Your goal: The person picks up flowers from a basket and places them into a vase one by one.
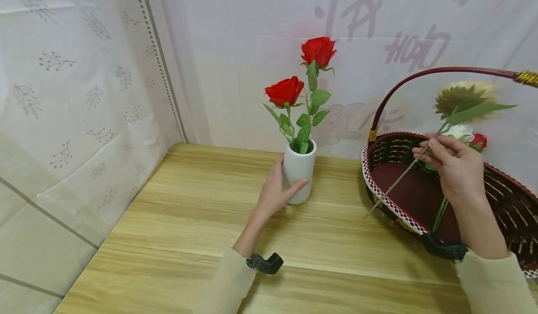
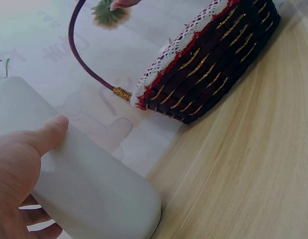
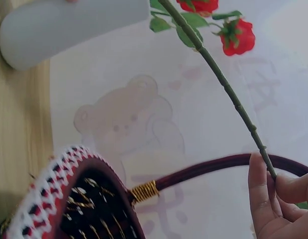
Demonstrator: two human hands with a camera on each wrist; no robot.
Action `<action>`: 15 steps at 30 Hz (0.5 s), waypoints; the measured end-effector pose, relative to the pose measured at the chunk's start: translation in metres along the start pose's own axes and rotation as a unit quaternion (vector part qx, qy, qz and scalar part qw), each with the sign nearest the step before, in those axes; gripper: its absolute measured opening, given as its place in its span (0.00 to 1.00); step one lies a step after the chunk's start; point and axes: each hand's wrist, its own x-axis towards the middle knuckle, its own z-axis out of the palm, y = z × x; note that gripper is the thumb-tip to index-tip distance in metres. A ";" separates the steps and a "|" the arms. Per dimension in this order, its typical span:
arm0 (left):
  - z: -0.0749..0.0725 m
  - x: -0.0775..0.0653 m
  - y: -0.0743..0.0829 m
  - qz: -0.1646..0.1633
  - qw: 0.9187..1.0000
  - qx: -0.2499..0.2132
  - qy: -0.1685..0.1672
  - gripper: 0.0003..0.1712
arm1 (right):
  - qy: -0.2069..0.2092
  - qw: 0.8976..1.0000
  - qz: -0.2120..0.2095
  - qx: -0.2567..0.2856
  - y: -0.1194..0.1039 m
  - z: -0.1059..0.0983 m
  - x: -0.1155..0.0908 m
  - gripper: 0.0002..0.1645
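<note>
My left hand (image 1: 275, 190) holds the side of a white vase (image 1: 299, 178) standing on the table, its thumb across the front. Two red roses (image 1: 284, 91) with green leaves rise out of the vase. In the left wrist view the thumb lies along the smooth vase wall (image 2: 99, 184). Over the basket, my right hand (image 1: 462, 169) pinches the stem of a pale yellow flower (image 1: 462, 101) between thumb and fingers. The flower head is up, and its bare stem slants down to the left. The right wrist view shows that green stem (image 3: 223, 82) leaving the fingertips.
A dark woven basket (image 1: 388, 202) with lace trim and an arched handle (image 1: 441, 70) stands at the right. Inside it are a white flower (image 1: 459, 131) and a red flower (image 1: 479, 141). Behind the wooden table (image 1: 201, 202) hangs a printed white cloth (image 1: 235, 61).
</note>
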 end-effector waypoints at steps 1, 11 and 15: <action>0.000 0.000 0.000 0.000 1.000 -0.001 0.000 0.53 | -0.006 1.000 0.001 0.001 0.002 0.002 -0.001 0.13; 0.000 -0.001 0.001 -0.001 1.000 -0.001 -0.001 0.53 | -0.046 0.999 -0.002 -0.016 0.015 0.020 -0.005 0.12; -0.001 -0.001 0.001 -0.001 1.000 -0.002 -0.001 0.53 | -0.060 0.998 -0.007 -0.025 0.020 0.027 -0.006 0.10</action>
